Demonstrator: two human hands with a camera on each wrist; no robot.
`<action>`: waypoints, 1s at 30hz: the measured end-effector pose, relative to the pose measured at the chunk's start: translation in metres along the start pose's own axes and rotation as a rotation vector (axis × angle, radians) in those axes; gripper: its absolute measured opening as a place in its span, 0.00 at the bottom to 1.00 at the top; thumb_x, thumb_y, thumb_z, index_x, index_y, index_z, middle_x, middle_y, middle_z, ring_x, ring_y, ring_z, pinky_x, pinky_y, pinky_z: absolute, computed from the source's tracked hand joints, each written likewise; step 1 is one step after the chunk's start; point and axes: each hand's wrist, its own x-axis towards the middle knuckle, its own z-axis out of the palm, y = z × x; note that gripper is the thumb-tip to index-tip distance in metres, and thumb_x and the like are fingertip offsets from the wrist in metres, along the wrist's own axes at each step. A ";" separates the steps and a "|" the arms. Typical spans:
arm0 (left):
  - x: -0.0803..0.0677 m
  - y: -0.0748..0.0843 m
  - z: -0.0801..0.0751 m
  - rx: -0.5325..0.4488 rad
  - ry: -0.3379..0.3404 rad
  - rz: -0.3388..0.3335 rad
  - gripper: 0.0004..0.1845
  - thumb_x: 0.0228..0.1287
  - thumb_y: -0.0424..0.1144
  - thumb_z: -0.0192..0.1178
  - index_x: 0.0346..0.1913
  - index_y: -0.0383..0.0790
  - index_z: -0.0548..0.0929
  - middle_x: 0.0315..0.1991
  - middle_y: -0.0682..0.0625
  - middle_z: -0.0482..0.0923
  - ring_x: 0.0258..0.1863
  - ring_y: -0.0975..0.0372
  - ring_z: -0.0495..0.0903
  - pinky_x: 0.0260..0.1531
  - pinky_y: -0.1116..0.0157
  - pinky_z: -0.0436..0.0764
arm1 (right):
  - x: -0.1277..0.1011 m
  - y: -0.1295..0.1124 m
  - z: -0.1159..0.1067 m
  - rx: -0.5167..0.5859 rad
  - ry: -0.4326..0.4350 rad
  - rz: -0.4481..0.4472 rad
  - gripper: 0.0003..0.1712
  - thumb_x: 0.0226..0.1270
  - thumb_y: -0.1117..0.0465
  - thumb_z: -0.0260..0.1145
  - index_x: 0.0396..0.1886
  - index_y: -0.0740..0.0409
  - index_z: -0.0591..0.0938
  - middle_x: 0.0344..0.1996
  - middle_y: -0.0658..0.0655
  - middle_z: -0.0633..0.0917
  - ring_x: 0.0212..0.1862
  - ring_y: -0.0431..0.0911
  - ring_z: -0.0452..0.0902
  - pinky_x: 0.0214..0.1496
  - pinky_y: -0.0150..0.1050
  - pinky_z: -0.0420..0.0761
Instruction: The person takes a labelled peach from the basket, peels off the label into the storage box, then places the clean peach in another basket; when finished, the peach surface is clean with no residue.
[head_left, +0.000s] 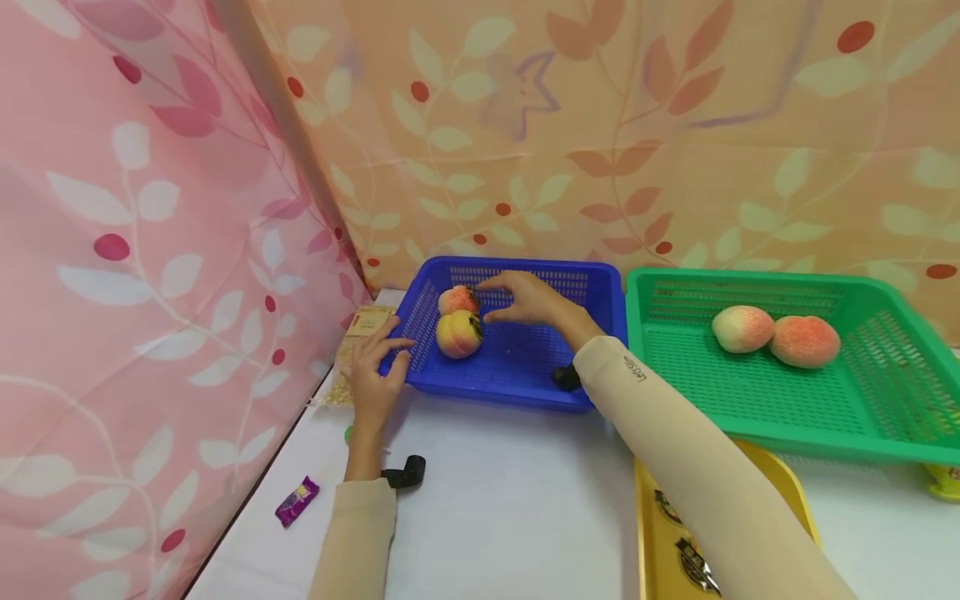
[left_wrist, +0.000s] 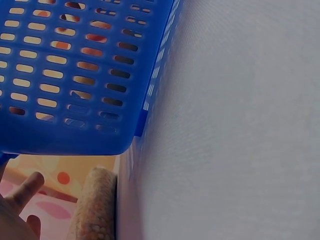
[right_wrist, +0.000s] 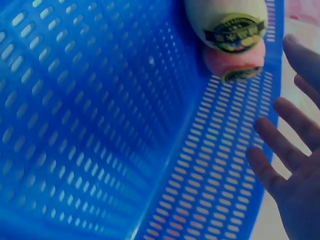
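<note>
Two peaches (head_left: 457, 321) lie in the blue basket (head_left: 525, 367); two more (head_left: 776, 335) sit in the green basket (head_left: 862, 417) beside it. Right hand (head_left: 525, 300) hovers by them, fingers spread, empty; left hand (head_left: 375, 371) steadies the blue basket's rim, fingers straight.

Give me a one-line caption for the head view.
Right hand open beside two peaches in the blue basket; left hand at its rim.

A green basket (head_left: 885, 417) holds two peaches (head_left: 776, 335) (touching), beside a yellow tray (head_left: 780, 475).
</note>
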 end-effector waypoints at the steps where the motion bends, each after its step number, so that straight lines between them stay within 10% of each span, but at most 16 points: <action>1: 0.000 0.000 0.001 -0.001 -0.002 -0.002 0.09 0.62 0.36 0.61 0.40 0.44 0.91 0.66 0.52 0.80 0.67 0.49 0.72 0.63 0.33 0.43 | 0.001 0.001 0.002 0.032 -0.017 -0.002 0.35 0.64 0.56 0.75 0.70 0.58 0.76 0.69 0.61 0.78 0.73 0.58 0.70 0.75 0.55 0.68; 10: 0.001 0.002 0.004 -0.014 -0.014 -0.016 0.09 0.64 0.36 0.61 0.41 0.46 0.91 0.67 0.53 0.79 0.70 0.47 0.70 0.66 0.30 0.37 | 0.012 0.003 0.021 0.213 -0.132 -0.105 0.35 0.65 0.65 0.72 0.71 0.64 0.73 0.70 0.64 0.76 0.71 0.62 0.71 0.74 0.58 0.69; 30: 0.001 -0.001 0.003 -0.009 -0.006 0.005 0.09 0.63 0.37 0.61 0.40 0.43 0.90 0.67 0.50 0.79 0.68 0.47 0.72 0.64 0.32 0.41 | 0.008 0.007 0.020 0.019 -0.270 0.010 0.33 0.60 0.69 0.73 0.66 0.61 0.76 0.62 0.63 0.81 0.66 0.59 0.74 0.71 0.54 0.73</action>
